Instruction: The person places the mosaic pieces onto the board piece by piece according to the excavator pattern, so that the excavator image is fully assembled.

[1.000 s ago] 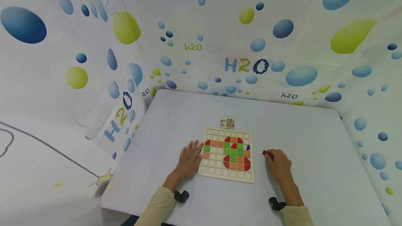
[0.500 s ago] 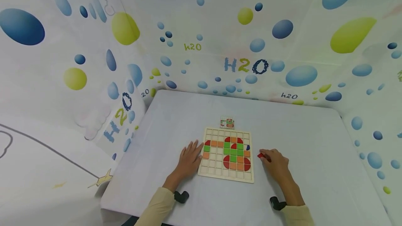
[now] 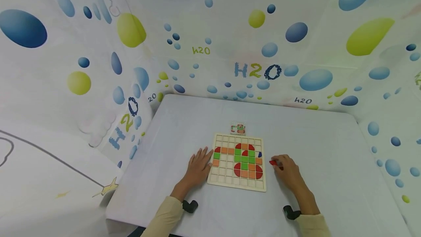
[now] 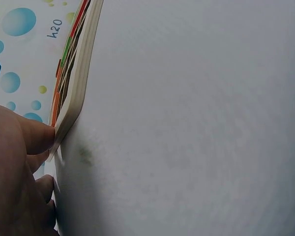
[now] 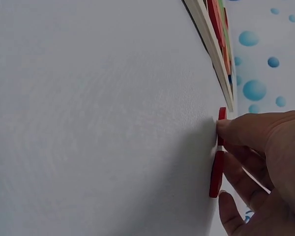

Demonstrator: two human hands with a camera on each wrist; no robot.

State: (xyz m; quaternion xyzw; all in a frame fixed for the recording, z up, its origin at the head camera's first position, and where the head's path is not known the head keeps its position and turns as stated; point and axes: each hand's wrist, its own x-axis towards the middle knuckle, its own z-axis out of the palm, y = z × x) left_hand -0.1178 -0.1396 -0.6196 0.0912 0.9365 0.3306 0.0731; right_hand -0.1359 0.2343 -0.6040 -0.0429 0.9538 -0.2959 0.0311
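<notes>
A wooden grid board (image 3: 236,162) lies on the table, with red, green and orange tiles in part of its squares and a small blue piece (image 3: 260,154) near its right edge. Flat beside the board's left side rests my left hand (image 3: 198,167), fingers spread and touching the edge; the left wrist view shows its thumb at the board's corner (image 4: 73,103). To the right of the board, my right hand (image 3: 288,169) pinches a red tile (image 5: 222,115) between thumb and fingers. A second red tile (image 5: 216,174) sits lower against its fingers, partly hidden.
A small pattern card (image 3: 238,128) lies just beyond the board's far edge. The white table (image 3: 184,120) reaches to walls printed with blue and green spots. Dark wrist-worn devices (image 3: 190,206) sit at both cuffs.
My right hand has shifted slightly left toward the board and turned the red tile in its fingers. The left hand and the board have stayed put.
</notes>
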